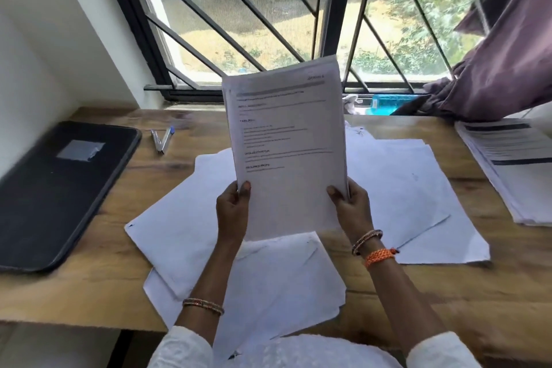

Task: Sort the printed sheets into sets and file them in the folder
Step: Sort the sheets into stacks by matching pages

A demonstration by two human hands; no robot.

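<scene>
Left hand (232, 203) and right hand (351, 203) are both pinching the bottom corners of a thin printed stack (285, 140), holding it upright above the wooden desk (98, 275). Loose white sheets (400, 188) are lying fanned and overlapping under it. Black matte folder (59, 188), rounded corners, is lying closed at left. Metal stapler (161, 140) is sitting near the folder. Another printed pile (513, 164) is resting at right.

Bright daylight floods through the black-barred window (268, 18), backlighting the scene; wide-angle bending at edges, slight motion blur throughout.
</scene>
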